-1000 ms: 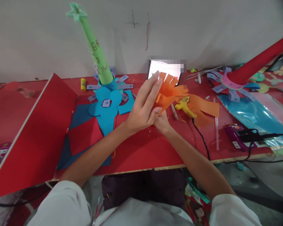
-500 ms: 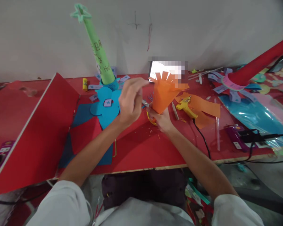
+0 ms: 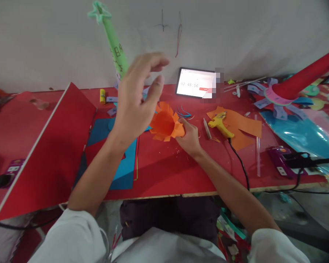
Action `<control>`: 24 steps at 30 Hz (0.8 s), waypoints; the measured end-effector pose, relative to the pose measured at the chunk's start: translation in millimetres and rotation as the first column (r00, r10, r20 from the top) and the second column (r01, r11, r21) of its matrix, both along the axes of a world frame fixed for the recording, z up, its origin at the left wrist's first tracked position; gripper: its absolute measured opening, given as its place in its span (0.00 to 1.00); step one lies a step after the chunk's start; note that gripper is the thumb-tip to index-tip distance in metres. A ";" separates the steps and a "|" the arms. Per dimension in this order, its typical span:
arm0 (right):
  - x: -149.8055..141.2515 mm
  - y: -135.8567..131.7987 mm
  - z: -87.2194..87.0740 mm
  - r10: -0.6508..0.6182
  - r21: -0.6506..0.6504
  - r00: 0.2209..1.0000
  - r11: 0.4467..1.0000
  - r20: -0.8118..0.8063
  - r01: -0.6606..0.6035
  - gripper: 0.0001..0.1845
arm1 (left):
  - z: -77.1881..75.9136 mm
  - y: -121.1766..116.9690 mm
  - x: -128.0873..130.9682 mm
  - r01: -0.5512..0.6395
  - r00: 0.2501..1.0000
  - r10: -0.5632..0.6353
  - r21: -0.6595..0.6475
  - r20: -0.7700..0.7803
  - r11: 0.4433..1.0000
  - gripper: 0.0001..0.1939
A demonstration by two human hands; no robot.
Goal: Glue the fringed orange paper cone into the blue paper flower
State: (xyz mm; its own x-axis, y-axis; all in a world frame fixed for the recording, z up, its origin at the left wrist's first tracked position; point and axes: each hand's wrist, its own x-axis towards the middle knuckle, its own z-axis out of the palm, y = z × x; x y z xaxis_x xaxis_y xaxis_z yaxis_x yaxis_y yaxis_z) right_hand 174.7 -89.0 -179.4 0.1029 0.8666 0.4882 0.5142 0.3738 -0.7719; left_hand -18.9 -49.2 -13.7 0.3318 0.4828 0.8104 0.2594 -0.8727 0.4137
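My left hand [image 3: 138,96] is raised above the table, its fingers curved and apart, with nothing in it. It partly covers a tall green paper tube [image 3: 113,40] topped by a pale green star. My right hand [image 3: 190,138] is closed on an orange paper cone [image 3: 164,124]. The cone lies tilted, its wide mouth facing me and its cut rim tabs folded outward. Blue paper petals under my left arm are mostly hidden. A yellow glue gun [image 3: 220,125] rests on orange paper scraps [image 3: 246,126] right of my right hand.
A red board [image 3: 52,146] leans upright on the left. Beyond the cone, a tablet [image 3: 193,82] stands against the wall. At right are a red paper tube [image 3: 304,80], blue plastic sheets [image 3: 293,126] and a purple power strip [image 3: 276,160]. The glue gun's cord [image 3: 239,162] crosses the front edge.
My left hand has risen away from the paper. The orange cone has tipped over and moved left and down, so its fringed mouth now faces me instead of upward.
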 end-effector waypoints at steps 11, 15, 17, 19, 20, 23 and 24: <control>1.0 5.3 -0.8 -0.034 0.011 0.981 0.999 -0.192 0.037 0.11 | -27.1 16.5 10.7 -0.032 0.980 0.048 0.087 -0.192 0.996 0.16; -2.1 7.8 1.9 -0.026 -0.036 0.952 0.999 -0.304 0.016 0.20 | -39.5 15.0 20.3 -0.006 0.973 0.037 0.133 -0.228 0.991 0.19; -4.4 8.4 4.1 0.016 -0.041 0.933 0.999 -0.359 -0.033 0.23 | -47.3 17.0 24.5 0.031 0.976 0.021 0.233 -0.219 0.972 0.21; -6.3 8.2 6.1 0.061 -0.049 0.921 0.995 -0.386 -0.087 0.24 | -53.0 18.8 26.6 0.056 0.981 0.012 0.335 -0.195 0.941 0.22; -7.0 7.8 7.1 0.080 -0.056 0.917 0.992 -0.390 -0.110 0.24 | -54.6 18.8 26.9 0.061 0.981 0.011 0.363 -0.193 0.930 0.22; -8.8 6.2 9.3 0.108 -0.058 0.910 0.988 -0.401 -0.143 0.25 | -54.6 14.9 26.1 0.084 0.972 0.000 0.346 -0.235 0.935 0.22; -9.1 5.8 9.9 0.107 -0.060 0.908 0.988 -0.404 -0.143 0.25 | -53.8 12.7 25.9 0.092 0.968 -0.009 0.320 -0.252 0.943 0.22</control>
State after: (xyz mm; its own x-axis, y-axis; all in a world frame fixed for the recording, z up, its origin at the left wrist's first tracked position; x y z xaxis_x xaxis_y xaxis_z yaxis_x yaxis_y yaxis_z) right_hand 165.6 -83.2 -169.5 0.1613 0.9219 0.3524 0.1103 0.3380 -0.9347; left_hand 7.0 -36.6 -67.6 0.5554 0.1826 0.8113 0.2679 -0.9629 0.0333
